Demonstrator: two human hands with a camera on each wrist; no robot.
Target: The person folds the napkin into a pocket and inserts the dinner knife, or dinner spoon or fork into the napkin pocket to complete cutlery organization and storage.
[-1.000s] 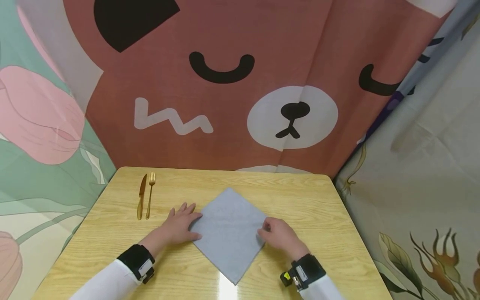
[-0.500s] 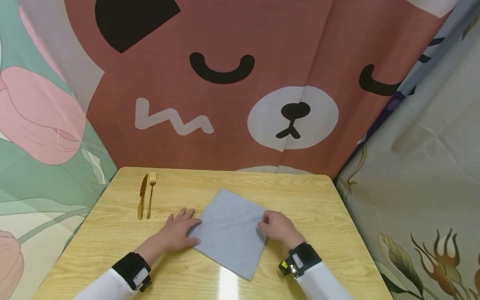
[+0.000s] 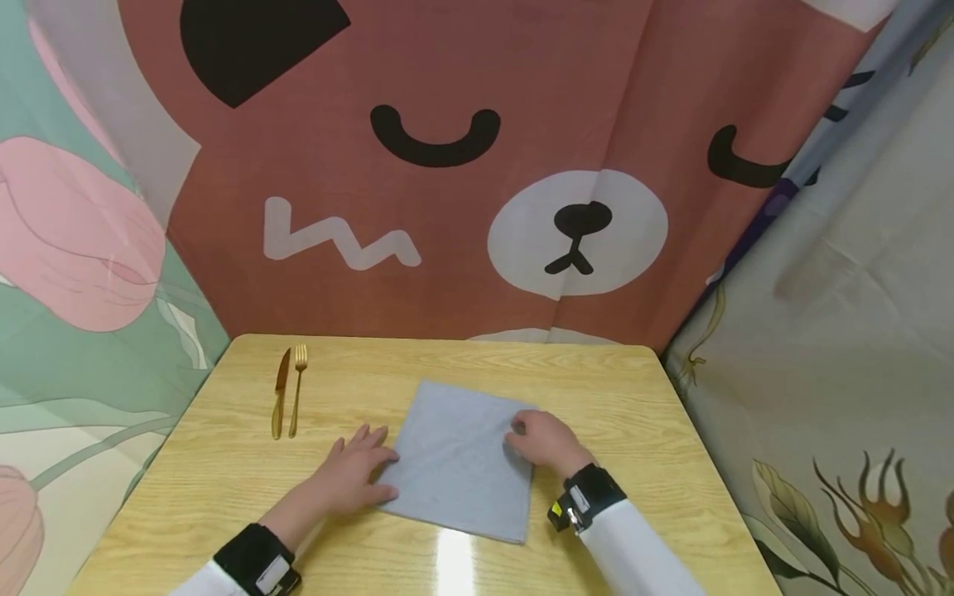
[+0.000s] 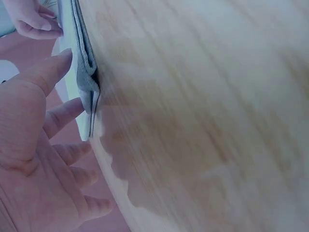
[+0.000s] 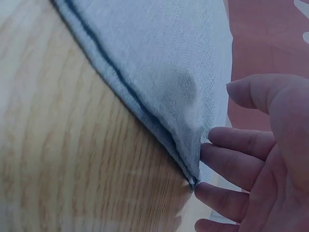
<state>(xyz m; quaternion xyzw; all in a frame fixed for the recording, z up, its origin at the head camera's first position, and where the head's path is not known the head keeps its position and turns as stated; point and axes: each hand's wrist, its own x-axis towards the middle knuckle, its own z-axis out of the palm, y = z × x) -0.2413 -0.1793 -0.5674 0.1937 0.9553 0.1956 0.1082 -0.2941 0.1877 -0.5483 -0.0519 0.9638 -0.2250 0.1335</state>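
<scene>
My left grip (image 3: pixel 350 478) is spread, its fingers apart, with the thumb and forefinger at the left side of a grey-blue cloth (image 3: pixel 462 468), toward its near left corner. My right grip (image 3: pixel 546 439) is at the cloth's far right corner; in the head view its fingers look bent, while the right wrist view shows the thumb standing apart from the fingers and the fingertips at the edge, so it pinches nothing. The cloth lies flat on the wooden worktop (image 3: pixel 611 385) between my two grips, a folded square slightly turned, its stacked layers showing along the edges in both wrist views. Well apart from it, toward the far left of the worktop, a gold knife (image 3: pixel 279 397) and a gold fork (image 3: pixel 297 393) lie side by side, the knife on the left, tines and blade pointing away from me. Behind the worktop hangs a reddish-brown curtain (image 3: pixel 447 290) printed with a sleepy bear's face.
</scene>
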